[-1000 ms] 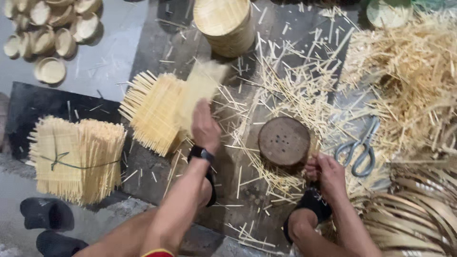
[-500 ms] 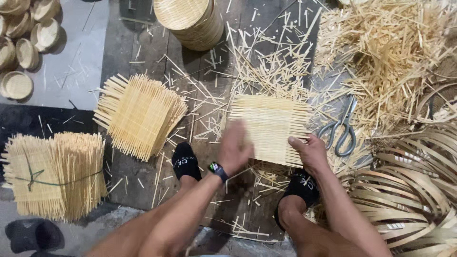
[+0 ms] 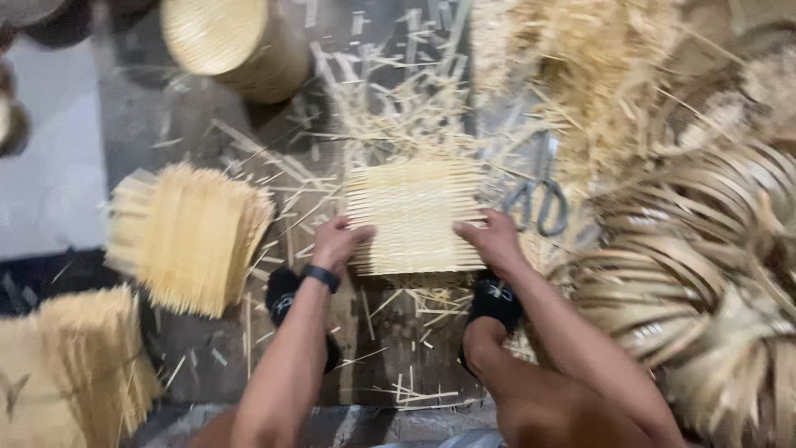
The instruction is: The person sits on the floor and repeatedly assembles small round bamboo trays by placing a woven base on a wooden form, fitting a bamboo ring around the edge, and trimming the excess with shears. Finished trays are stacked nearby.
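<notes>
A flat woven mat of thin bamboo strips (image 3: 414,217) lies on the dark floor in front of me. My left hand (image 3: 338,242), with a black band on its wrist, holds the mat's left edge. My right hand (image 3: 492,239) holds its right edge. Both sets of fingers rest on the weave. My feet in black slippers (image 3: 495,301) sit just below the mat. The frame is blurred by motion.
A stack of similar woven mats (image 3: 192,236) lies to the left, another tied stack (image 3: 62,373) at lower left. Scissors (image 3: 539,199) lie right of the mat. Coiled bamboo rings (image 3: 696,274) pile at right, loose strips (image 3: 580,66) above, a round woven basket stack (image 3: 236,41) at top.
My left hand took a mat from the left stack and carried it over the round wooden block. Both hands now hold its edges. The view has shifted and blurred.
</notes>
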